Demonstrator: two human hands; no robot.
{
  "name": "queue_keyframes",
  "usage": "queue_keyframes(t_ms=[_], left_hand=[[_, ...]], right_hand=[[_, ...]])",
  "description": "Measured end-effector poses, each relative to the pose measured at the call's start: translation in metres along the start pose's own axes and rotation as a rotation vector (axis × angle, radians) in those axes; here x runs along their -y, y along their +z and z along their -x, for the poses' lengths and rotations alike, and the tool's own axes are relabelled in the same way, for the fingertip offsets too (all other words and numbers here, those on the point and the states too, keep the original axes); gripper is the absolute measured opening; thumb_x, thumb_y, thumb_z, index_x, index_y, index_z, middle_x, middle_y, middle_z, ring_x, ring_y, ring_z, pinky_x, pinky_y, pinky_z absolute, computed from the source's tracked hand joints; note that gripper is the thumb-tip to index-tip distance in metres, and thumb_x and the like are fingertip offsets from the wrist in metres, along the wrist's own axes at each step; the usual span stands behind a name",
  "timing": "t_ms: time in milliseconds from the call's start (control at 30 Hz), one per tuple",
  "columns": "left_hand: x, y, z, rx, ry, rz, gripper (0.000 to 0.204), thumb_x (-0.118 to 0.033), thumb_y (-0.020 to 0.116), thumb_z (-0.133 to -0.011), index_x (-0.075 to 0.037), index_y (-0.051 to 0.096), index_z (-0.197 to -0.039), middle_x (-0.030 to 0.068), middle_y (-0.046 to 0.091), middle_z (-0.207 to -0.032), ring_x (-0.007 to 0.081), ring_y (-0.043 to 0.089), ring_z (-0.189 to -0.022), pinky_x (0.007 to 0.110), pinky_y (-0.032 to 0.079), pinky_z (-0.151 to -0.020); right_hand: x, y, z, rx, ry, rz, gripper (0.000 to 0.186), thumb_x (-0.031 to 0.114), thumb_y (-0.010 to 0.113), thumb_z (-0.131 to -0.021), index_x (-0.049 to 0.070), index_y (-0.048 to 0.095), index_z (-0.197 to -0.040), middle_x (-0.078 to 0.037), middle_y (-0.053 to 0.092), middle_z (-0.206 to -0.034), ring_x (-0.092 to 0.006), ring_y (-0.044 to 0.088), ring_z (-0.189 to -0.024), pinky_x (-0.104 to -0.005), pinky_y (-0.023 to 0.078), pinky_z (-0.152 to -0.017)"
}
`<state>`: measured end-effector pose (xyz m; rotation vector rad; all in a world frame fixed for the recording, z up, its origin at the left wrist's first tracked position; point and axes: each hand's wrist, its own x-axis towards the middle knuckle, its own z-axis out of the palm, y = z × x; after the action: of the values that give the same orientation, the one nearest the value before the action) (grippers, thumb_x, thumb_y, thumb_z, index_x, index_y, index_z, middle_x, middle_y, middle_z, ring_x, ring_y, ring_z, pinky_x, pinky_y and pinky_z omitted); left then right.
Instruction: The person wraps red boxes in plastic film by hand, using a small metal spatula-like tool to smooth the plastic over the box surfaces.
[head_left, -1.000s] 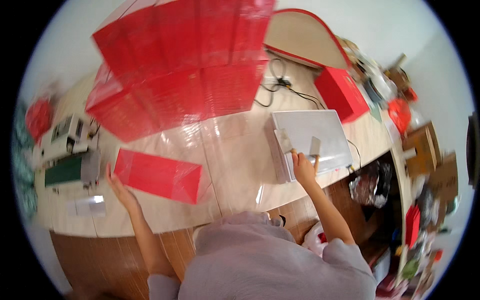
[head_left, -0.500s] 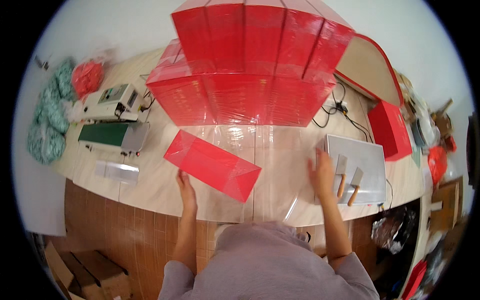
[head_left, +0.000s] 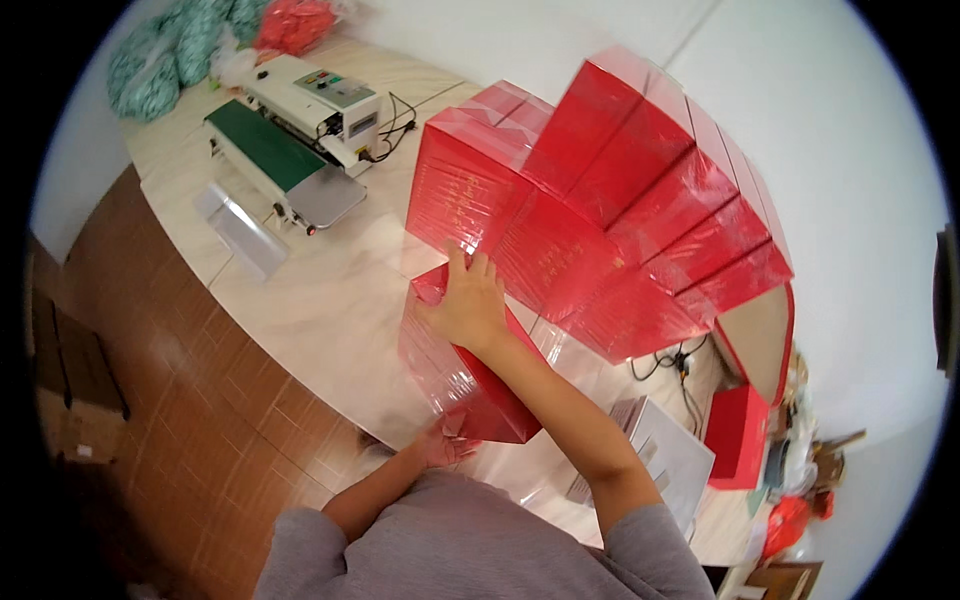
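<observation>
A red box (head_left: 507, 392) in clear plastic film stands at an angle near the front edge of the table. My right arm reaches across it. My right hand (head_left: 468, 303) grips its far end, thumb and fingers spread over the top edge. At the near lower end, my left hand (head_left: 442, 446) supports the box from below, its fingers partly under it and slightly blurred. Loose, shiny film shows along the box's left side. Just behind stands a stack of film-wrapped red boxes (head_left: 560, 240).
A white sealing machine (head_left: 318, 100) with a green belt (head_left: 262, 143) stands at left, a clear plastic piece (head_left: 241, 230) before it. Right of my arm lie a metal plate machine (head_left: 672, 458) and another red box (head_left: 737, 437). Black cables (head_left: 684, 365) run behind.
My view has turned left. The red box, lying flat before, is now tilted up. My right hand has moved from beside the metal plate machine onto its far end; my left hand is at its near end.
</observation>
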<state>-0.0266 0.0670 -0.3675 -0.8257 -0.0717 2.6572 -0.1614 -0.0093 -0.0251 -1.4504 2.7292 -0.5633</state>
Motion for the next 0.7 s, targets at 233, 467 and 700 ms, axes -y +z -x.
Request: queue_keyframes(t_ms=[233,467,700], left_hand=[[-0.010,0.018,-0.025,0.405,0.371,0.266,0.092,-0.084,0.034,-0.082,-0.007,0.054,-0.129,0.0110,0.059,-0.128,0.0276,0.056,-0.121,0.047,0.046,-0.103],[-0.107,0.119,0.058,0.331,0.866,-0.308,0.080,-0.070,0.025,-0.096,-0.009,0.038,-0.147,0.0073,0.045,-0.147,0.0237,0.045,-0.133,0.041,0.034,-0.111],[-0.130,0.140,0.091,0.225,1.017,-0.452,0.078,-0.067,0.026,-0.097,-0.010,0.032,-0.149,0.0075,0.040,-0.151,0.0233,0.039,-0.137,0.041,0.029,-0.114]], right_hand=[[-0.026,-0.090,0.101,-0.147,-0.249,-0.288,0.100,0.021,0.085,-0.060,0.001,0.034,-0.143,-0.025,0.043,-0.128,-0.0404,0.044,-0.119,-0.0487,0.037,-0.104],[-0.075,-0.101,0.226,-0.166,-0.074,-0.177,0.110,0.023,0.088,-0.056,0.001,0.029,-0.146,-0.026,0.037,-0.133,-0.0420,0.041,-0.121,-0.0480,0.039,-0.101],[-0.083,-0.038,0.221,-0.322,0.044,-0.273,0.116,0.019,0.086,-0.052,0.002,0.023,-0.148,-0.027,0.038,-0.132,-0.0440,0.042,-0.118,-0.0535,0.034,-0.103]])
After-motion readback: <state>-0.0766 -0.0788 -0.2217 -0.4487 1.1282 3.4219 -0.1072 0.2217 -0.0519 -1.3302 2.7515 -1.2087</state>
